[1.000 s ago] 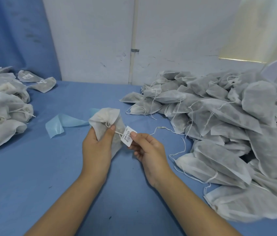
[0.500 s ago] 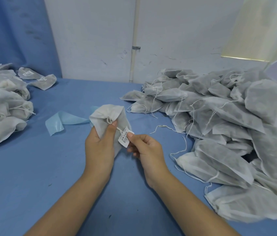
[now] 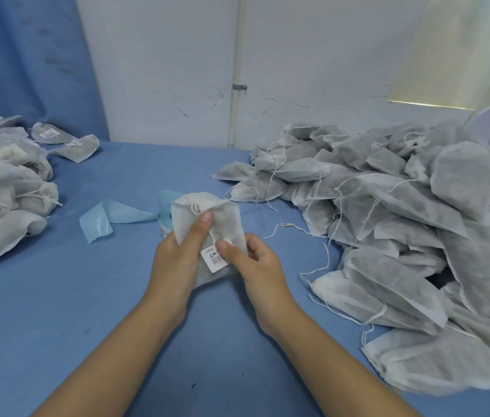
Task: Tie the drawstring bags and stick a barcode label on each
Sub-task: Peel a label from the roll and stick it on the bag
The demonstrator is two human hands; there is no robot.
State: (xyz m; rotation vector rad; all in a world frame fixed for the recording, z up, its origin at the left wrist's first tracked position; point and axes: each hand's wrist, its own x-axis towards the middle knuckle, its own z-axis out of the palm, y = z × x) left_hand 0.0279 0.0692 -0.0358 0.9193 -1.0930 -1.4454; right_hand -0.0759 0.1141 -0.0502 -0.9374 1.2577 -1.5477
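Observation:
A white drawstring bag (image 3: 222, 215) stands upright above the blue table, its tied neck at the top. My left hand (image 3: 177, 257) grips the bag from the left, thumb pressed on its front just below the knot. My right hand (image 3: 252, 266) holds the bag's lower right, and its thumb presses a white barcode label (image 3: 213, 260) against the bag's front. Part of the label is under that thumb.
A big heap of untied white bags (image 3: 403, 221) with loose strings fills the right side. Labelled bags (image 3: 3, 188) are piled at the left. A pale blue backing strip (image 3: 111, 218) and a label roll (image 3: 164, 225) lie behind the held bag. The wall stands close behind.
The label, held out to the right of the bag a second ago, has moved left onto the bag's front. My right hand followed it in, and the bag has dropped slightly.

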